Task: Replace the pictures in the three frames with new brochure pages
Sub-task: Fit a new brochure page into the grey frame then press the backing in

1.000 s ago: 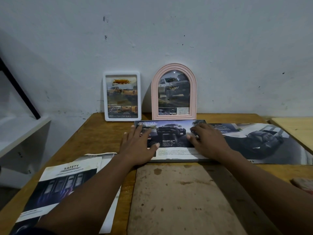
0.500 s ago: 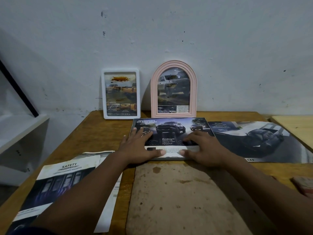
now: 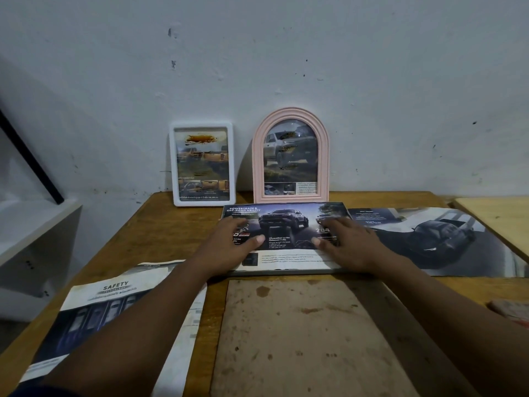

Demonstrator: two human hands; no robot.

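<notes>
A dark brochure page showing a pickup truck lies flat over a grey frame in the middle of the wooden table. My left hand presses flat on the page's left part and my right hand on its right part, fingers spread. A white rectangular frame and a pink arched frame, each with a truck picture inside, lean upright against the wall behind.
A brown backing board lies in front of me. A "SAFETY" brochure page lies at the left, a large dark car page at the right. A white shelf stands left; a pale board far right.
Both hands slid along the page, toward me and then back up, smoothing it on the frame. The page shifted slightly.
</notes>
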